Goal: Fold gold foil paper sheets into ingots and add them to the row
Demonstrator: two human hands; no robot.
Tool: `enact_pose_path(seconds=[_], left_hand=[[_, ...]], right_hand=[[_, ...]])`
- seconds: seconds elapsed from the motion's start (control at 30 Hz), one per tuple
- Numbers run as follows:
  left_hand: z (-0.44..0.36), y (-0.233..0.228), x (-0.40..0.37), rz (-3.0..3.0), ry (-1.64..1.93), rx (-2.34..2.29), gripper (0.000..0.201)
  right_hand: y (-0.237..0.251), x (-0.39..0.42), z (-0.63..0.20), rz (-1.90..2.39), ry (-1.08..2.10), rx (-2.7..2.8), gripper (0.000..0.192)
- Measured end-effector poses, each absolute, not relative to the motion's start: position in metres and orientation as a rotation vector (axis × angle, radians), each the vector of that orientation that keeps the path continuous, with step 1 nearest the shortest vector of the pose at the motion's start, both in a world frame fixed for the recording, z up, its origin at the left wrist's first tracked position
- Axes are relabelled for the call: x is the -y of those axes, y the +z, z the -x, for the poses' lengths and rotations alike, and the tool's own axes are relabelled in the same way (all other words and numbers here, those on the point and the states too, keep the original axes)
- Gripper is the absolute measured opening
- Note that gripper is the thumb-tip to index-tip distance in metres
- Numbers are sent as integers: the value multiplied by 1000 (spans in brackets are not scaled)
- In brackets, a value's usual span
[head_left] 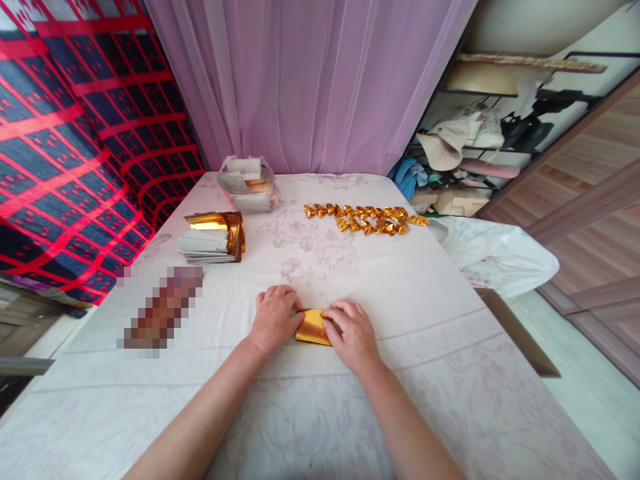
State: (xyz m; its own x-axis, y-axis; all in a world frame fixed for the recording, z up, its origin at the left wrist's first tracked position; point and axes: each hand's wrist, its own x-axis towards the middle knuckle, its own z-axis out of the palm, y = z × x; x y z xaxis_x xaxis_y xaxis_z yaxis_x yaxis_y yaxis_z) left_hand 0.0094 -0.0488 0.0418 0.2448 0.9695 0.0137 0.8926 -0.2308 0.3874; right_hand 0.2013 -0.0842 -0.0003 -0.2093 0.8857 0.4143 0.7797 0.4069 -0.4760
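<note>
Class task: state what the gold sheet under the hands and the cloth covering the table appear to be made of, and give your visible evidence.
Gold sheet: probably foil-faced paper, shiny; it lies flat with a sharp edge and reflects light. Cloth: likely woven cotton-type fabric, matte, with faint printed flowers and soft creases.

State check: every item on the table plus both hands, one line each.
gold paper sheet: flat on the table, pressed by both hands
left hand: fingers curled, on the sheet
right hand: fingers down on the sheet
folded gold pieces: finished, in rows
gold paper stack: unfolded, piled
plastic bag: open
</note>
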Motion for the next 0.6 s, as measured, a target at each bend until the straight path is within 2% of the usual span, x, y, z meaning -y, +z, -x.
enact_pose_path(seconds=[0.6], left_hand=[[-13, 64, 47, -2281, -7, -1713, 18]], right_hand=[[0, 85, -201, 1402, 200, 2024, 16]])
